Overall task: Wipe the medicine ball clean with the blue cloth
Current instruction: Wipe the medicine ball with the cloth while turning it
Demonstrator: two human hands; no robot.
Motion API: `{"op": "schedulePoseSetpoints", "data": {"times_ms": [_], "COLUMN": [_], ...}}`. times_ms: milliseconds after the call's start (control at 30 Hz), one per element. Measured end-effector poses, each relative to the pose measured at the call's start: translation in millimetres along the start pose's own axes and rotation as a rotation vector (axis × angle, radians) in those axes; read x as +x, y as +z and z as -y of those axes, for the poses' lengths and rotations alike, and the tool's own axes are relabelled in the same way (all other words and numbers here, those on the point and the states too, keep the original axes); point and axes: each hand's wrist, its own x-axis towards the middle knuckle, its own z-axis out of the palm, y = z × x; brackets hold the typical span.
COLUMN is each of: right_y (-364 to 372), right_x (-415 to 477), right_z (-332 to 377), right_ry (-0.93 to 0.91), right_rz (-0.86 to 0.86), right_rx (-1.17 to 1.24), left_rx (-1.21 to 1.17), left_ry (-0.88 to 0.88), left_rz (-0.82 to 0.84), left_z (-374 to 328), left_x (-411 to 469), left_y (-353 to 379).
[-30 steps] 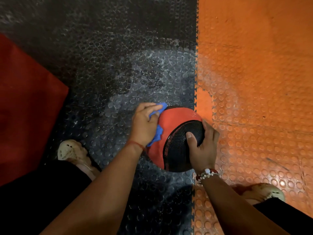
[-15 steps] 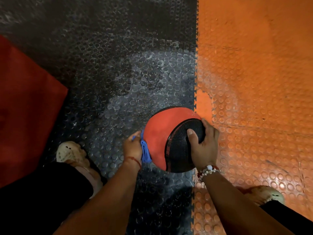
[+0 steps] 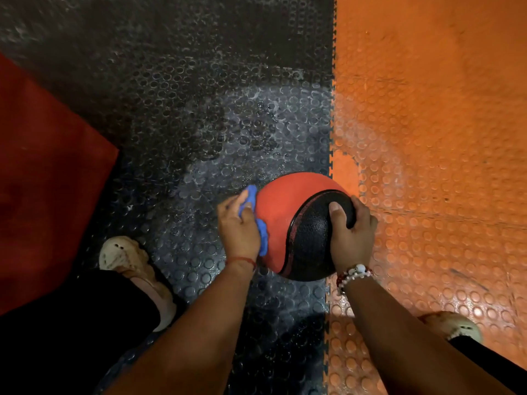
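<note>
The medicine ball, red with a black panel, sits over the seam where the black studded floor tiles meet the orange tiles, between the person's feet. The left hand bunches the blue cloth in curled fingers and presses it against the ball's red left side. The right hand grips the black panel, its thumb on top and its fingers wrapped round the ball's right edge. A beaded bracelet circles the right wrist. A red mat lies at the left.

Most of the blue cloth lies hidden under the left hand.
</note>
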Motion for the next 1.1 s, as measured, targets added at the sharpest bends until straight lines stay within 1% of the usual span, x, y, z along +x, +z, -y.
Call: {"op": "schedulePoseSetpoints", "data": {"times_ms": [33,133,200,233,267,333,367,433,467,500,533,633,733,767,867,933,967,1000,1067,1100], "right_y": [0,3,2,2,2,1,2,3,3,2,2,2,6,7,10,11,10,10,9,8], "right_x": [3,14,23,27,29,31,31,30,29,28,27,30,35,36,39,42,43,45,47,47], "right_z": [2,7,11,12,12,11,11,8,7,8,8,11,19,22,31,34,35,35,34,32], "right_ry": [0.016,0.069,0.093,0.104,0.115,0.134,0.146,0.178,0.191,0.208,0.224,0.262,0.284,0.288,0.289,0.293,0.294,0.293,0.286,0.281], "right_rz": [0.006,0.03,0.044,0.047,0.046,0.037,0.029,0.004,-0.009,-0.021,-0.031,-0.044,-0.039,-0.03,-0.017,-0.012,-0.007,-0.002,-0.005,-0.007], "right_rx": [0.006,0.027,0.035,0.038,0.04,0.044,0.051,0.066,0.076,0.091,0.107,0.126,0.1,0.085,0.056,0.032,0.017,0.009,0.015,0.022], "left_rx": [-0.02,-0.116,-0.167,-0.164,-0.156,-0.084,-0.038,0.052,0.075,0.089,0.089,0.024,0.027,0.017,-0.107,-0.103,-0.078,-0.046,0.02,0.058], "left_ry": [-0.088,-0.272,-0.354,-0.352,-0.297,-0.097,0.029,0.26,0.324,0.337,0.307,0.112,0.003,-0.056,-0.273,-0.304,-0.26,-0.174,0.079,0.224], "left_rz": [0.012,0.054,0.03,-0.004,-0.037,-0.078,-0.079,-0.026,0.007,0.027,0.031,0.021,0.024,0.033,0.06,0.027,0.0,-0.037,-0.075,-0.056], "left_z": [6,27,31,27,19,-1,-13,-33,-37,-37,-36,-31,-27,-25,-13,-15,-19,-24,-37,-41], "left_x": [5,12,3,-4,-11,-20,-22,-21,-18,-12,-6,13,30,35,47,42,35,26,4,-3], "left_y": [-1,-1,2,2,2,5,8,15,19,22,24,23,23,22,18,16,16,18,20,22]}}
